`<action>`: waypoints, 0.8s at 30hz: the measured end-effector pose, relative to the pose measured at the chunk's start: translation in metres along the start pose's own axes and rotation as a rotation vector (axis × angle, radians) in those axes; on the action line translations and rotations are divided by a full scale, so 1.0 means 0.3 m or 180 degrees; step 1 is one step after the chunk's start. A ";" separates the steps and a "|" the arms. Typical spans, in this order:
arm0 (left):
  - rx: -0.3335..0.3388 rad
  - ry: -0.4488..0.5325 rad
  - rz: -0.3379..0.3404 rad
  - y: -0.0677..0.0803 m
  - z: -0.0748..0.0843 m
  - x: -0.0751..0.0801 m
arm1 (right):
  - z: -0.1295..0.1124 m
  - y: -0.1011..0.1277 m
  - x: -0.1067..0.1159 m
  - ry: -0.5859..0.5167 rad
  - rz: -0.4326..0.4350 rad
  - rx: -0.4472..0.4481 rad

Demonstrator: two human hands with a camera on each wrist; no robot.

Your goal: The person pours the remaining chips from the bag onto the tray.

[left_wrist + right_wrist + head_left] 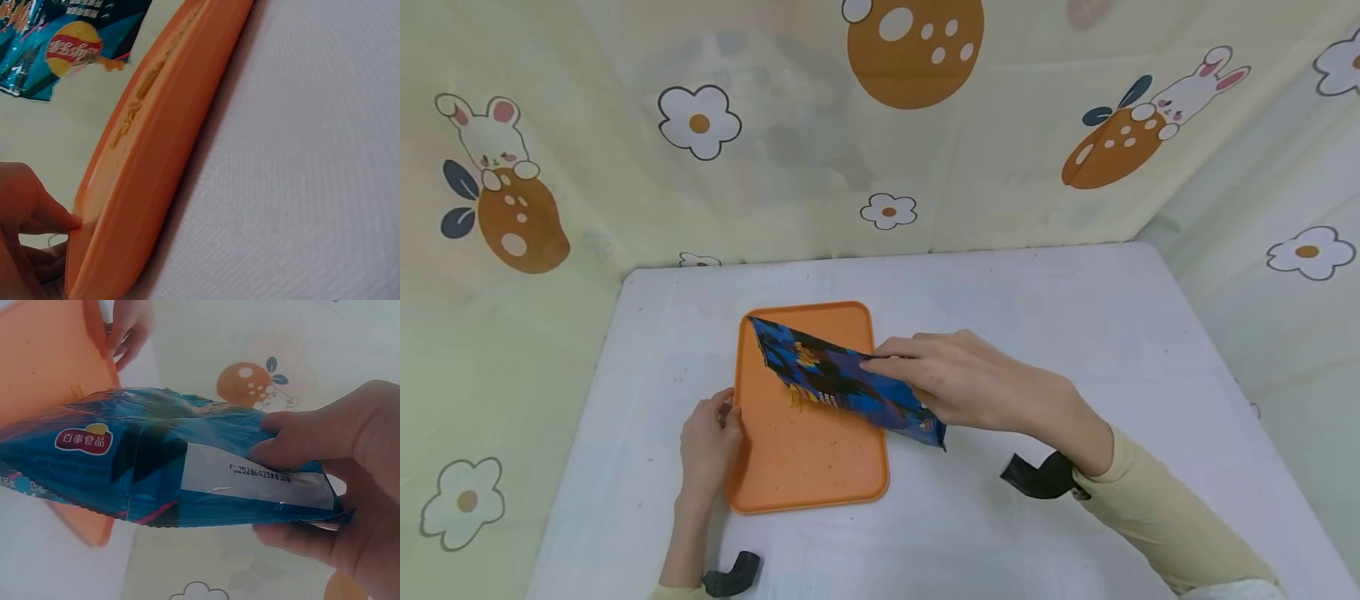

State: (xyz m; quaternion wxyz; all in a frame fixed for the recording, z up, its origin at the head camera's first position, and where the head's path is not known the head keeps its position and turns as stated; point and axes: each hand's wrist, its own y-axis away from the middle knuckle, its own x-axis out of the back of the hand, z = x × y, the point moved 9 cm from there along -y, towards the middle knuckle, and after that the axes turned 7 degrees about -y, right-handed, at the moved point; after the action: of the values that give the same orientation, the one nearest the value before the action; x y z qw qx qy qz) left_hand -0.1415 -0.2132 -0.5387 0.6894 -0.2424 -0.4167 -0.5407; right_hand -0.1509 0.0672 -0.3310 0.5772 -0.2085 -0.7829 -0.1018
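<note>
A glossy blue plastic snack bag (838, 375), gripped near its right end by the right hand (958, 379), slants over a shallow orange rectangular plastic tray (812, 467) and past its right edge; the left hand (709, 446) pinches the tray's left rim. The bag probably handles light, soft and slippery, best held by that end. Its mouth and contents are hidden.

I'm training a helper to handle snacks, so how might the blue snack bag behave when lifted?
The blue snack bag would likely flex, as its film shows creases. It is probably light, since the right grip holds it up near one end. It may shed contents if tipped, judging by the yellow pieces on the orange tray.
</note>
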 end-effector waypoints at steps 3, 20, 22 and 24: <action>0.0023 0.0002 0.0012 -0.001 -0.002 -0.002 | 0.002 0.000 0.001 -0.0015 -0.0024 -0.0018; 0.0009 -0.0055 0.0039 -0.006 -0.009 0.001 | -0.008 -0.009 0.002 0.0042 0.0060 0.0095; 0.0010 -0.0044 0.0039 -0.007 -0.009 -0.001 | -0.006 -0.011 0.003 0.0042 0.0057 0.0078; 0.0009 -0.0036 0.0039 -0.007 -0.010 -0.004 | -0.005 -0.011 0.004 0.0026 0.0025 0.0050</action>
State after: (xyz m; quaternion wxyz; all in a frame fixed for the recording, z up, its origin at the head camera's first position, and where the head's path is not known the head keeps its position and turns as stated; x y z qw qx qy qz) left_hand -0.1425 -0.2155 -0.5414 0.6907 -0.2470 -0.4199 -0.5345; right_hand -0.1512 0.0639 -0.3291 0.5824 -0.2066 -0.7805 -0.0942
